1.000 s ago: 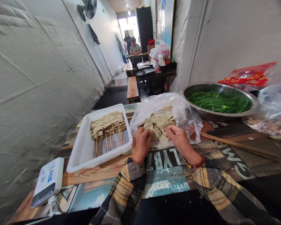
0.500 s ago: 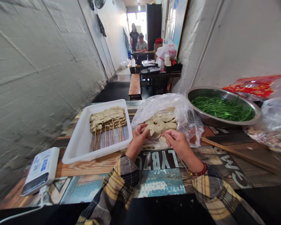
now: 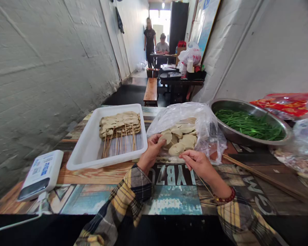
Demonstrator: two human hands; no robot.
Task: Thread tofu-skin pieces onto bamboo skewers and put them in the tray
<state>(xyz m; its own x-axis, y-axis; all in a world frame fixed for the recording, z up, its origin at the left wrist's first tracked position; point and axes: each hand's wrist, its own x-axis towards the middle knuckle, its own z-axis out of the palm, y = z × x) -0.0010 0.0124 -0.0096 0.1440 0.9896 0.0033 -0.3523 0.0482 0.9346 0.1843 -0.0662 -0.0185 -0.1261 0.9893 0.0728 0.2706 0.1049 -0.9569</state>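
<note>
My left hand (image 3: 152,150) pinches a thin, round beige slice (image 3: 165,138) at the near left side of a clear plastic bag (image 3: 207,116). More beige slices (image 3: 186,140) lie heaped at the bag's mouth. Between thumb and fingers of my right hand (image 3: 197,164) is a thin wooden skewer (image 3: 204,183), its tip just short of the heap and apart from the held slice. Left of my hands, a white plastic tray (image 3: 78,155) contains a stack of skewered slices (image 3: 120,123), with the sticks pointing toward me.
A steel bowl of green chives (image 3: 248,124) stands at the right. Loose skewers (image 3: 261,176) lie in front of it, near bagged items (image 3: 295,159). A white device with a cable (image 3: 42,174) sits at the left. Beyond are a bench (image 3: 151,90) and two people (image 3: 162,46).
My right hand has drawn the skewer tip slightly toward me, away from the left hand. The slice in my left hand now stands more upright. The view has shifted a little.
</note>
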